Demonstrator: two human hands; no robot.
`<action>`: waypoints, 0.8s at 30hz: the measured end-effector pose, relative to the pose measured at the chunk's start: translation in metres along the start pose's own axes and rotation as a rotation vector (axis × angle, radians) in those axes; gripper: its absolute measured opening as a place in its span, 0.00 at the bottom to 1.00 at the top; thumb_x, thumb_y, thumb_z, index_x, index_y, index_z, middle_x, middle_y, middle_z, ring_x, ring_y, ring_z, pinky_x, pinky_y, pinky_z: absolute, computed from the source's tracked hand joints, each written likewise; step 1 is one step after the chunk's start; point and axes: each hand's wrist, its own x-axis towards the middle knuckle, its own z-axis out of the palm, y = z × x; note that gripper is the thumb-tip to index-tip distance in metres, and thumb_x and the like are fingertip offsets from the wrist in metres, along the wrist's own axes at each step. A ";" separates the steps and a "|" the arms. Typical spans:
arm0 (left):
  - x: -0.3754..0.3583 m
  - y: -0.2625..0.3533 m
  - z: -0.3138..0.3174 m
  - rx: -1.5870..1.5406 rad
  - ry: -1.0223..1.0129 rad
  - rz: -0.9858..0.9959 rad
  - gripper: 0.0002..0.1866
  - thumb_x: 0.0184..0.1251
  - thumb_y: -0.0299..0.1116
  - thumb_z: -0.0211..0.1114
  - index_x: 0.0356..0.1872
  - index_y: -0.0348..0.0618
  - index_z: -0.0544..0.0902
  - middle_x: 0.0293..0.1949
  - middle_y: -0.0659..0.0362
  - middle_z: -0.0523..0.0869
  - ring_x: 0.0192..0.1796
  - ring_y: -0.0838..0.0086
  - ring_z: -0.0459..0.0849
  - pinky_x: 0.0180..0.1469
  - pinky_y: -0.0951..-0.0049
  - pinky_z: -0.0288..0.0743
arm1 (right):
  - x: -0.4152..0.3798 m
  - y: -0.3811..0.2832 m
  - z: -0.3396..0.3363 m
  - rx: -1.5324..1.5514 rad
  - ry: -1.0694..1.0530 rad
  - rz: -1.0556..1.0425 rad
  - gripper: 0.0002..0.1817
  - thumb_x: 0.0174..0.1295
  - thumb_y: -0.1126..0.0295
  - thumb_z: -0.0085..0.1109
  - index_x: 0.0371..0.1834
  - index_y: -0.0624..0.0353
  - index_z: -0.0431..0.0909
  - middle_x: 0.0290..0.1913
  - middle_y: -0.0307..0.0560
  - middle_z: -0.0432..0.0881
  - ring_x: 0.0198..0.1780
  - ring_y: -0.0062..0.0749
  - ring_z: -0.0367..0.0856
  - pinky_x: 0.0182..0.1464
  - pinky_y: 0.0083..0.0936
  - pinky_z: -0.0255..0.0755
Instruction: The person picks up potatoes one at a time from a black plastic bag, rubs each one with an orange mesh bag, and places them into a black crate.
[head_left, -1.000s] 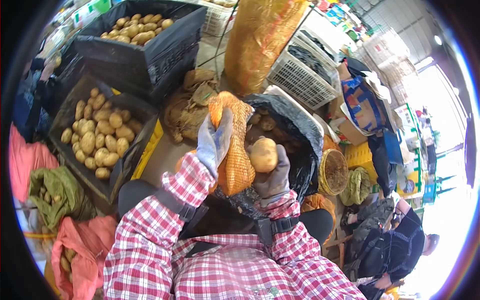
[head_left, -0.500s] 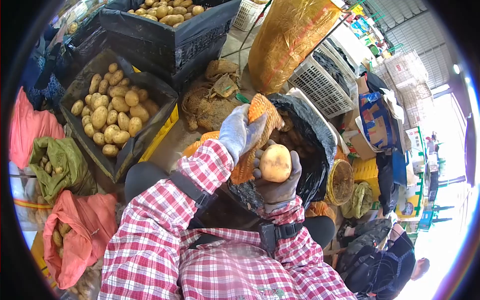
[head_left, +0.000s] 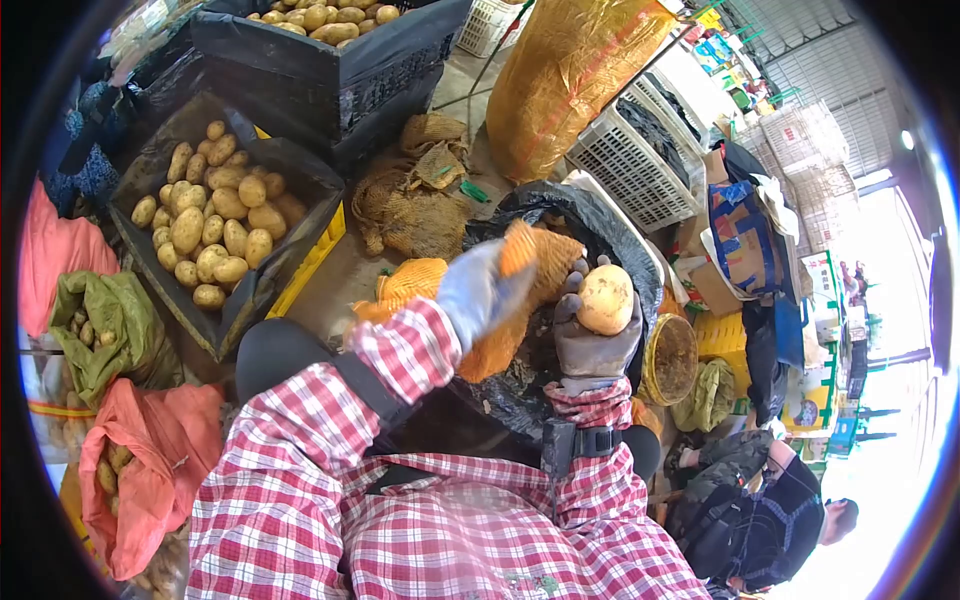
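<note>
Wrapped round a bunched orange mesh cloth [head_left: 549,262], my gloved left hand [head_left: 484,292] is a little blurred. My gloved right hand [head_left: 598,345] is closed round a pale potato [head_left: 606,300], held over a container lined with black plastic [head_left: 648,262]. Part of the orange cloth hangs below my left hand, over the liner. More orange netting [head_left: 411,281] lies to the left of that hand. What the container holds is mostly hidden behind my hands and the cloth.
Potatoes fill a black-lined yellow crate [head_left: 330,245] at left and a larger dark bin [head_left: 345,85] behind. Brown netting [head_left: 412,205] lies on the floor. Pink sacks [head_left: 150,450], a green sack [head_left: 120,320], a white crate [head_left: 635,165] and a round basket [head_left: 668,360] surround me. Another person [head_left: 765,515] is at lower right.
My right hand has moved right with the potato, away from my left hand. The orange cloth has shifted and spread to the right at its top.
</note>
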 end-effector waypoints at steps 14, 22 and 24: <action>-0.034 0.000 0.019 1.842 -0.223 0.995 0.21 0.53 0.43 0.73 0.43 0.42 0.80 0.40 0.47 0.80 0.41 0.49 0.82 0.45 0.57 0.79 | -0.014 0.069 -0.019 -0.485 -0.016 -0.160 0.33 0.64 0.49 0.61 0.66 0.57 0.69 0.61 0.46 0.78 0.63 0.41 0.76 0.70 0.43 0.66; 0.018 0.022 -0.015 1.364 0.015 0.704 0.14 0.69 0.34 0.66 0.49 0.37 0.80 0.42 0.50 0.85 0.39 0.74 0.82 0.43 0.72 0.78 | -0.026 0.063 0.007 -0.401 0.000 0.019 0.41 0.60 0.45 0.62 0.68 0.63 0.64 0.49 0.57 0.82 0.48 0.44 0.84 0.46 0.38 0.81; 0.009 0.022 -0.006 1.372 -0.121 0.831 0.15 0.66 0.36 0.68 0.48 0.40 0.80 0.39 0.51 0.84 0.39 0.69 0.83 0.42 0.69 0.78 | -0.031 0.058 0.003 -0.607 -0.006 -0.078 0.37 0.61 0.47 0.62 0.64 0.65 0.67 0.50 0.55 0.81 0.49 0.41 0.83 0.50 0.35 0.79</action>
